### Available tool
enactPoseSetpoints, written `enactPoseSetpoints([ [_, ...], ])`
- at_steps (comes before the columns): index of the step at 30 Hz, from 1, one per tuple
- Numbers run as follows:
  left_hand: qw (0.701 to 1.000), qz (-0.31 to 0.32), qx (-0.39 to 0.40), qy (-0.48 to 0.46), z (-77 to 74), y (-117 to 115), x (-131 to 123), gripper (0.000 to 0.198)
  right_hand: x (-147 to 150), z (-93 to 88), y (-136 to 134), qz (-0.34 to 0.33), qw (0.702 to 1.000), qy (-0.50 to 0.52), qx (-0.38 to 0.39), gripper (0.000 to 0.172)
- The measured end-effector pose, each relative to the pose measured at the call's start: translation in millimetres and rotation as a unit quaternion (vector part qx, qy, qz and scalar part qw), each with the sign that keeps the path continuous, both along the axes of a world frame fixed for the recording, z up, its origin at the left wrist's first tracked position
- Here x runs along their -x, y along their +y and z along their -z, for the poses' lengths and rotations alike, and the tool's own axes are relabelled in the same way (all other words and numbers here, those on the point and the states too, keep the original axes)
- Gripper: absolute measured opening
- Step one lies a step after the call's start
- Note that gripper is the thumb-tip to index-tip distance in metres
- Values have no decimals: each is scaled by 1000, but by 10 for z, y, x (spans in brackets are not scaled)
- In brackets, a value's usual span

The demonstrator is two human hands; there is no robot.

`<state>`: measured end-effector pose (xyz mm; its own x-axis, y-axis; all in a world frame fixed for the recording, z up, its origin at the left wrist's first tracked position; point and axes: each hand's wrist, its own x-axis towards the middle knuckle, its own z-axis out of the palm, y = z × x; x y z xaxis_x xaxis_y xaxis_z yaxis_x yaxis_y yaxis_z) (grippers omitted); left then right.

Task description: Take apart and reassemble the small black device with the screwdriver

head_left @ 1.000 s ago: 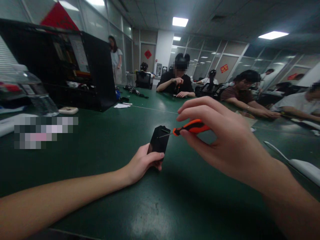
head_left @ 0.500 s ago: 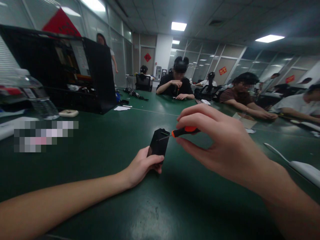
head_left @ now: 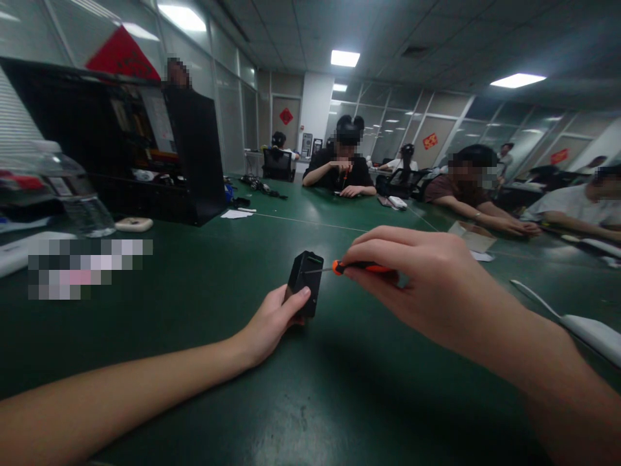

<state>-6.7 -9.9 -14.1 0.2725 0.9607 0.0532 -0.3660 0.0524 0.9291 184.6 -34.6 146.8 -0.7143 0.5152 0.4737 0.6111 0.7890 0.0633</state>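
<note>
Left hand point(head_left: 272, 320) grips black box point(head_left: 305, 283) upright on table point(head_left: 194, 310) — right hand point(head_left: 417, 285) pinches orange screwdriver point(head_left: 356, 266), tip at box.

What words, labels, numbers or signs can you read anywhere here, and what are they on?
Nothing reads clearly.
Red diamond signs at the back: marks too blurred.
Bottle label: too blurred.
Sheets on the black cabinet: print too small.
Black block in the left hand and screwdriver in the right hand: no markings visible.
</note>
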Motion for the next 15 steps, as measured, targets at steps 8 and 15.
enactPoseSetpoints([
  [8, 999, 35, 8, -31, -51, 62, 66, 62, -97, -87, -76, -1, 998, -41, 53, 17],
  [15, 996, 80, -41, 30, -71, 169, 196, 56, -85, -100, -138, -48, 994, -20, 97, 19],
])
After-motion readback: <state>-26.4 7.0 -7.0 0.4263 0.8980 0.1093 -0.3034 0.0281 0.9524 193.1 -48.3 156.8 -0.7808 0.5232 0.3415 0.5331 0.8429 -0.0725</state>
